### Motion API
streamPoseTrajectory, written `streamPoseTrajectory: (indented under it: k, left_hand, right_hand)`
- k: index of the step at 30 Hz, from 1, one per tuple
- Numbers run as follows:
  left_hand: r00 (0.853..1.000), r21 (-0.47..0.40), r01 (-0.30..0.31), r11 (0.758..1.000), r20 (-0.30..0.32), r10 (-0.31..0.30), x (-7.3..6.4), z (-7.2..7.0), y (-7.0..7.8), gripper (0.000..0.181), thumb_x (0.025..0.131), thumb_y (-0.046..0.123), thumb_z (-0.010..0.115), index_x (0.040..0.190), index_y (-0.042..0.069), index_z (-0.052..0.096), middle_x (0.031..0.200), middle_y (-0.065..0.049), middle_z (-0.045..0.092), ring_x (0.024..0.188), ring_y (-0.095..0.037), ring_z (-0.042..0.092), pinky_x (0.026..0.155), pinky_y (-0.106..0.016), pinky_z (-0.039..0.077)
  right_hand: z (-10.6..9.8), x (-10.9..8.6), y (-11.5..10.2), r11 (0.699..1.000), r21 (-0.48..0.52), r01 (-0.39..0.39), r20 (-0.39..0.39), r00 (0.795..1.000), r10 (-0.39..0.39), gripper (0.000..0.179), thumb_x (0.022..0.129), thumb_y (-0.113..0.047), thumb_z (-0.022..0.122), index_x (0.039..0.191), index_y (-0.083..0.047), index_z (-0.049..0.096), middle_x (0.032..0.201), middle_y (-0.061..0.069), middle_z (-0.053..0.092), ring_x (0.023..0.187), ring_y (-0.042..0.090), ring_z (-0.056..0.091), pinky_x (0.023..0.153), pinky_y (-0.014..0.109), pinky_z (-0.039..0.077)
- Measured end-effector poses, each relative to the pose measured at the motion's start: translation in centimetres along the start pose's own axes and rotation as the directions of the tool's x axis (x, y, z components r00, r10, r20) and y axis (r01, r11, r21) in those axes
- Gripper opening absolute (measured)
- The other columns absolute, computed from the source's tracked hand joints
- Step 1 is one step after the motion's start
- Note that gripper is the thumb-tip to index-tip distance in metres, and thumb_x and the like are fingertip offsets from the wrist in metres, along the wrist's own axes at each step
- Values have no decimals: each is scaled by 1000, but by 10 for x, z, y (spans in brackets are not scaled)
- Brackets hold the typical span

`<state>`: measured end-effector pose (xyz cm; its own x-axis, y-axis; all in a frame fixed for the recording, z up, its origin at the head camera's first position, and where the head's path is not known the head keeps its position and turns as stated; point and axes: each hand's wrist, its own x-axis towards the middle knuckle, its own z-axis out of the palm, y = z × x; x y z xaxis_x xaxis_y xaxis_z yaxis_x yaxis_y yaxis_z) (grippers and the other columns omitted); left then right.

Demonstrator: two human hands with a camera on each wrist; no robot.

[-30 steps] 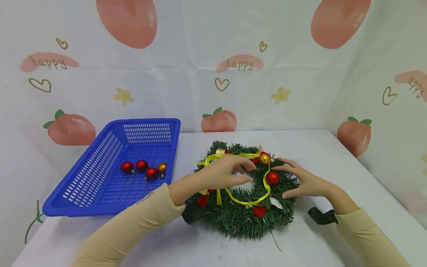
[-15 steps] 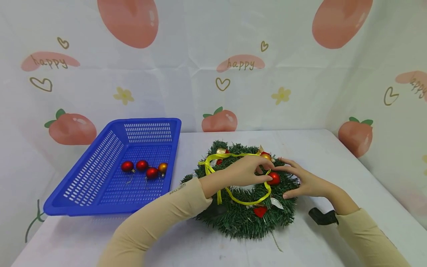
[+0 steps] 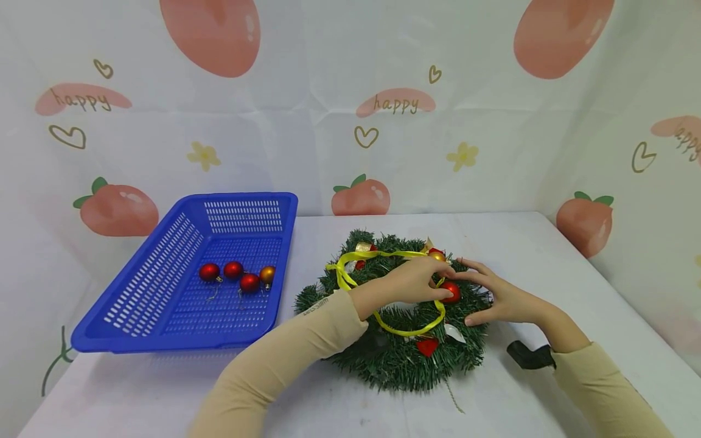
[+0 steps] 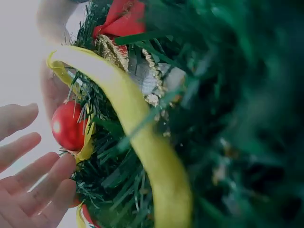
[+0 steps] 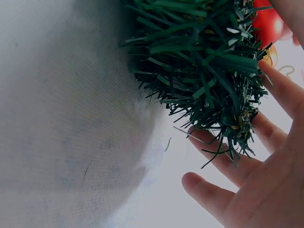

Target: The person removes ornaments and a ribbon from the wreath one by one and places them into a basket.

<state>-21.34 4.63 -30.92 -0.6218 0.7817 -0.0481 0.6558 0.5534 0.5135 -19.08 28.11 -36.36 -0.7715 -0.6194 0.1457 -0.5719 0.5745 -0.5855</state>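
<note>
A green tinsel wreath (image 3: 405, 368) lies on the white-covered table, with a yellow ribbon (image 3: 408, 333) looped over it. On its right side sit a red bauble (image 3: 451, 293) and a gold bauble (image 3: 437, 257), the latter partly covered by fingers. My left hand (image 3: 416, 281) reaches over the wreath, thumb and fingertips at the red bauble; in the left wrist view its fingers (image 4: 35, 183) are loosely spread beside that ball, without a clear grip. Around the wreath's right outer edge my right hand (image 3: 504, 298) rests with spread fingers, which touch the tinsel in the right wrist view.
A blue perforated basket (image 3: 186, 348) stands to the left, holding several red baubles (image 3: 249, 282) and a gold one (image 3: 267, 275). Beside the right wrist is a black strap-like piece (image 3: 530, 355). A printed cloth (image 3: 306, 73) hangs behind the table.
My left hand has moved right across the wreath, from above its centre to the red bauble, now partly covering the gold one. The right hand has stayed put.
</note>
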Motion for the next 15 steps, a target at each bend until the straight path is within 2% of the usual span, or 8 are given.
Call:
streamPoseTrajectory:
  k: [5, 7, 13, 15]
  left_hand:
    - [999, 36, -2, 999, 36, 0, 4, 2, -1, 45, 91, 26, 61, 133, 14, 52, 131, -1, 57, 72, -7, 58, 72, -13, 44]
    - [999, 53, -4, 999, 45, 2, 5, 3, -2, 45, 91, 26, 61, 134, 14, 52, 131, -1, 57, 69, -8, 55, 71, -14, 43]
    - [998, 99, -4, 995, 62, -2, 8, 7, -4, 44, 91, 27, 60, 133, 17, 52, 130, 0, 57, 104, -10, 60, 87, -16, 47]
    - [998, 107, -3, 994, 67, -4, 8, 8, -4, 43, 91, 27, 60, 132, 17, 53, 128, 0, 58, 109, -11, 59, 90, -18, 48]
  right_hand:
    - [-1, 0, -1, 1000, 8, -12, 4, 1000, 12, 74, 73, -21, 79, 136, -12, 43, 147, 28, 19, 127, 50, 25, 89, 73, 33]
    - [-1, 1, -1, 1000, 14, -18, 8, 1000, 18, 74, 73, -21, 79, 136, -10, 42, 147, 28, 18, 128, 50, 25, 89, 73, 33]
    - [-1, 1, 0, 999, 18, -41, 17, 999, 40, 73, 73, -22, 79, 135, -6, 43, 147, 28, 17, 129, 52, 26, 89, 74, 32]
    - [0, 1, 0, 999, 16, -44, 18, 999, 44, 72, 73, -22, 79, 134, -6, 43, 147, 28, 17, 129, 52, 26, 89, 75, 31]
